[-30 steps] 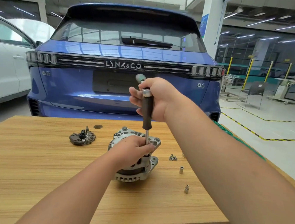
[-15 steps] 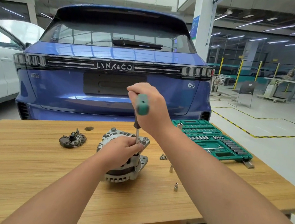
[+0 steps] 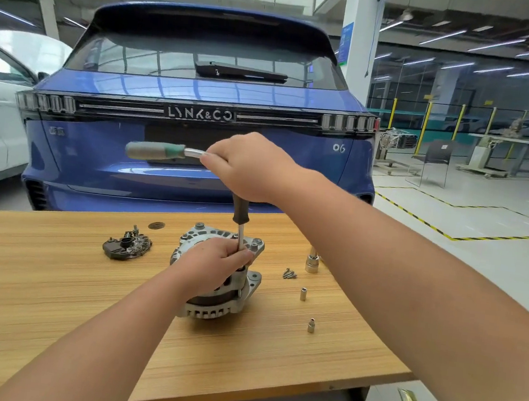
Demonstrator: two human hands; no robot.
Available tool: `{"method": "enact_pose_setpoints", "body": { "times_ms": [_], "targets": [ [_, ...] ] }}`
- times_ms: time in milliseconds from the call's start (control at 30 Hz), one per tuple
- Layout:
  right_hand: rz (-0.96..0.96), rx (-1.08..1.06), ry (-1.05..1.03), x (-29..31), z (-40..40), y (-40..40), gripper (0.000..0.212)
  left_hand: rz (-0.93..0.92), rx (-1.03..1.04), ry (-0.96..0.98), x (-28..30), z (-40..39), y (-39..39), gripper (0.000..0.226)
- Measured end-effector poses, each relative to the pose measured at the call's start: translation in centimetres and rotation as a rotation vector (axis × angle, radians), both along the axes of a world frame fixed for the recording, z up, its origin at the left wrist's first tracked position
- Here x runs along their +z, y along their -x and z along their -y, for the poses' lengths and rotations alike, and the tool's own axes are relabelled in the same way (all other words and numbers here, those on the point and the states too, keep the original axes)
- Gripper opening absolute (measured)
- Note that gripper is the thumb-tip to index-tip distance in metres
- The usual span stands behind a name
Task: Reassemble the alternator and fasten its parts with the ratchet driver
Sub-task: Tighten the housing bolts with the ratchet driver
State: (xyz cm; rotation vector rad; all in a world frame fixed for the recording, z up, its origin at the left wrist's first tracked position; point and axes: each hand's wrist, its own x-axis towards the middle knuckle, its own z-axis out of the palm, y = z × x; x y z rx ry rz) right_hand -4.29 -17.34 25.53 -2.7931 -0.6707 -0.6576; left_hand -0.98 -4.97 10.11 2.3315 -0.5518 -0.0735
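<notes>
Green ratchet handle (image 3: 155, 151) now leftward.

Grey-and-green ratchet handle (image 3: 156, 151) left of the right hand (image 3: 247, 168), black driver grip (image 3: 240, 210) below it, silver alternator (image 3: 219, 277) under the left hand (image 3: 216, 265), striped light-wood table (image 3: 48, 291), dark-grey part (image 3: 126, 245) further left, blue car (image 3: 202, 94) beyond.

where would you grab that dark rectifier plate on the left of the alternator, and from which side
Take the rectifier plate by its outer rim, coming straight down from above. It lies flat on the wooden table with posts and clips sticking up in its middle, so the thin curved edge looks like the cleaner pinch. It lies apart from the alternator, leaving its rim free all round.
</notes>
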Motion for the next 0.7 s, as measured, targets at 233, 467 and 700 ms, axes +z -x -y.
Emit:
{"method": "enact_pose_setpoints", "body": {
  "times_ms": [233, 467, 700],
  "targets": [
    [-0.531, -0.060, -0.616, 1.6, -0.9, 0.0, 0.022, 0.019, -0.014, -0.029, 0.2, 0.0, 0.4, 0.033],
    [-0.888, 0.193, -1.346, -0.9, -0.6, -1.3, 0.010, -0.032, -0.026, 0.062, -0.2, -0.4, -0.2, 0.033],
    [-0.675, 0.551, -1.746, -4.6, -0.1, -2.4, 0.011, -0.005, -0.027, 0.056, -0.3, -0.6, -0.8, 0.024]
  ]
}}
